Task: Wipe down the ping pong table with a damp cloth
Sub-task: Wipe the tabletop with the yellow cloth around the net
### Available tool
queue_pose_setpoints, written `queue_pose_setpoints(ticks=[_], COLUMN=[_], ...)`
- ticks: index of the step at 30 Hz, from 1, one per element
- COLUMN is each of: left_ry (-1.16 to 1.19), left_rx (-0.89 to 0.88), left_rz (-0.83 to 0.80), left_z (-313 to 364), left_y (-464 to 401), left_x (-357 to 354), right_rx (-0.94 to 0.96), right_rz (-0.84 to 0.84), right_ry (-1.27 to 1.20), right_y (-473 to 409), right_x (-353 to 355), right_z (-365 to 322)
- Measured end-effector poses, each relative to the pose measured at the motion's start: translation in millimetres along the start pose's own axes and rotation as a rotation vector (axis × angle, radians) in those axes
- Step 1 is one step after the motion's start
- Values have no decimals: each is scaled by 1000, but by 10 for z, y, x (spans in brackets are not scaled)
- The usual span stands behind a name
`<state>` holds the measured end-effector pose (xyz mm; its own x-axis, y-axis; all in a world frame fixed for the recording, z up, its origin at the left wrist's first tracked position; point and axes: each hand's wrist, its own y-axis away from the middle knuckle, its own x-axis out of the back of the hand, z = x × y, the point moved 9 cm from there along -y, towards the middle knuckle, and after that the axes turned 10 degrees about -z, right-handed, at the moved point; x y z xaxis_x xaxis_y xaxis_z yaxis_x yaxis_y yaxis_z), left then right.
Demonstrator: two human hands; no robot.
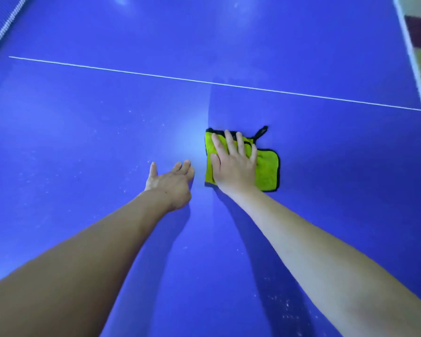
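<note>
blue desk (83, 142) fills the view, crossed by a thin white line (131, 73); net (3, 32) at upper left, white edge (413, 59) at right. pale specks dot the surface left of the hands and near the bottom. yellow-green cloth (267, 171), black-trimmed with a loop (261, 131), lies folded flat on the desk right of centre. right hand (233, 164) presses on the cloth's left part, fingers straight and spread. left hand (170, 178) is just beside the cloth, fingers relaxed, holding nothing.
</note>
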<state>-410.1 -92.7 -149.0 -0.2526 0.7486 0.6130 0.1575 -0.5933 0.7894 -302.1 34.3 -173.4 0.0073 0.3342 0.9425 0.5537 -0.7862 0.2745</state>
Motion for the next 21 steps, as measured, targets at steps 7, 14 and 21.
queue_pose_setpoints(ticks=[7,14,21], left_ry=[40,62,26], left_rx=[-21,-34,-40], left_rz=[-48,-55,-8], left_z=[3,-37,-7], left_y=[63,-24,-57], left_x=[0,-47,-58], right_rx=[-10,-41,-84], right_rz=[-47,-42,-48], right_ry=[41,-15,-88], right_y=[1564,684,-1197], right_x=[-453,-202,376], right_z=[-46,30,123])
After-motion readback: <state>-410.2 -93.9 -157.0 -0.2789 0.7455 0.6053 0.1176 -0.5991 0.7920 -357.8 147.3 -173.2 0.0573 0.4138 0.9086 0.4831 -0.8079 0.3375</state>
